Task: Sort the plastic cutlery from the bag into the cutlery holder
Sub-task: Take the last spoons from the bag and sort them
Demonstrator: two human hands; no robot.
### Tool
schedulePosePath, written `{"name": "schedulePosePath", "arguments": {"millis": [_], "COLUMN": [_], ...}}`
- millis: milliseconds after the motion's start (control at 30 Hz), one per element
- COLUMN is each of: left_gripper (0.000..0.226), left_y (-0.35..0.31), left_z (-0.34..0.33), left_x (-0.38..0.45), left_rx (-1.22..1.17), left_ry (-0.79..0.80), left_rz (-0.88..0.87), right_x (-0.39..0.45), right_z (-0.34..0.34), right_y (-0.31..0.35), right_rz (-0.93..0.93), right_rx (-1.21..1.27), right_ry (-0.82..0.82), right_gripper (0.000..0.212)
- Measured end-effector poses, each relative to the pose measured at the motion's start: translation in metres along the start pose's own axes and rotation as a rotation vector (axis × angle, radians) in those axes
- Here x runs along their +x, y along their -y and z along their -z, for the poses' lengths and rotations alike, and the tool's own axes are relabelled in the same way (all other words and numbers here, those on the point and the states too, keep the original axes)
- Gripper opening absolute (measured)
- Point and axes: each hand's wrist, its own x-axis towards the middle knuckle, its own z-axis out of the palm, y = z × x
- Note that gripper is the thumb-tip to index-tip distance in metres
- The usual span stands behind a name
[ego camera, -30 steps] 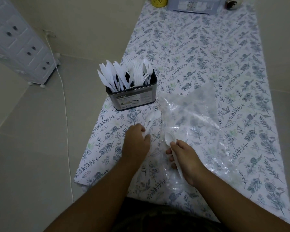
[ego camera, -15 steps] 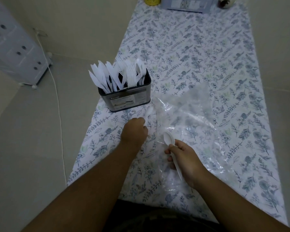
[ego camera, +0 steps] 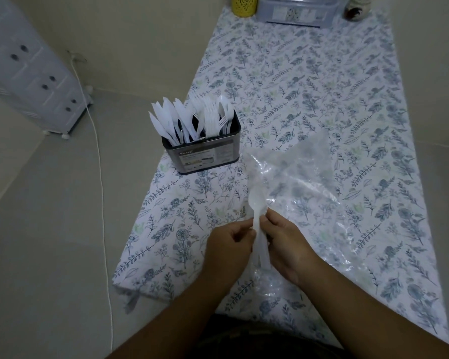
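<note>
The cutlery holder [ego camera: 205, 156], a dark rectangular tin with a printed label, stands on the floral tablecloth [ego camera: 322, 99] at about 11 o'clock from the hands, well apart from them. It is already densely loaded: white plastic knives [ego camera: 166, 123] fan out of its 9 o'clock end, forks [ego camera: 209, 117] fill the middle, and spoons [ego camera: 224, 107] stand at its 3 o'clock end. The clear plastic bag [ego camera: 309, 182] lies flattened on the cloth from 12 to 3 o'clock of the hands; no further cutlery can be made out inside it, though folds and glare make this uncertain. Both hands meet over the near edge of the bag. The left hand [ego camera: 231, 244] has its fingers curled, with thumb and fingertips pinching the stem of the white plastic spoons [ego camera: 257, 211]. The right hand [ego camera: 288, 239] grips the same stem from the 3 o'clock side, fingers wrapped loosely round the handles. The bowls point toward 12 o'clock, handles toward the person; more than one spoon appears stacked together, but the exact count cannot be determined. Judged status: sorting is nearly complete, with the held spoons apparently the last items. Remaining step: carry them toward 11 o'clock and insert them, handles down, into the spoon end of the holder. Check the bag for overlooked pieces.
</note>
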Motion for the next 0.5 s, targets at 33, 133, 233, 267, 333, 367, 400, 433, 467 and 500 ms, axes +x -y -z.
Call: {"name": "schedulePosePath", "arguments": {"millis": [33,133,233,267,333,367,400,433,467,500], "left_gripper": [0.030,0.030,0.035,0.034,0.031,0.029,0.027,0.025,0.022,0.020], "left_y": [-0.002,-0.008,-0.010,-0.010,-0.011,-0.011,-0.012,-0.013,-0.014,-0.014], "left_z": [0.000,-0.001,-0.001,-0.001,0.000,0.000,0.000,-0.001,-0.001,-0.002], "left_x": [0.000,-0.008,-0.013,-0.013,-0.010,-0.010,-0.009,-0.009,-0.009,-0.008], "left_rx": [0.054,0.193,0.269,0.300,0.361,0.382,0.392,0.386,0.375,0.366], "left_ry": [-0.014,-0.045,-0.092,-0.100,-0.105,-0.108,-0.116,-0.126,-0.136,-0.140], "left_rz": [-0.039,-0.159,-0.264,-0.314,-0.399,-0.418,-0.422,-0.421,-0.421,-0.422], "right_x": [0.000,-0.002,-0.005,-0.005,-0.006,-0.006,-0.006,-0.006,-0.007,-0.006], "right_z": [0.000,-0.003,-0.007,-0.009,-0.010,-0.011,-0.012,-0.013,-0.013,-0.014], "right_y": [0.000,0.001,0.003,0.004,0.005,0.005,0.005,0.005,0.004,0.004], "right_rz": [0.004,0.020,0.047,0.055,0.068,0.071,0.074,0.075,0.073,0.072], "right_rx": [0.009,0.017,0.018,0.019,0.025,0.038,0.057,0.071,0.078,0.076], "right_ry": [0.008,0.018,0.038,0.042,0.039,0.038,0.043,0.051,0.060,0.062], "right_gripper": [0.032,0.032,0.032,0.032,0.031,0.031,0.031,0.032,0.034,0.035]}}
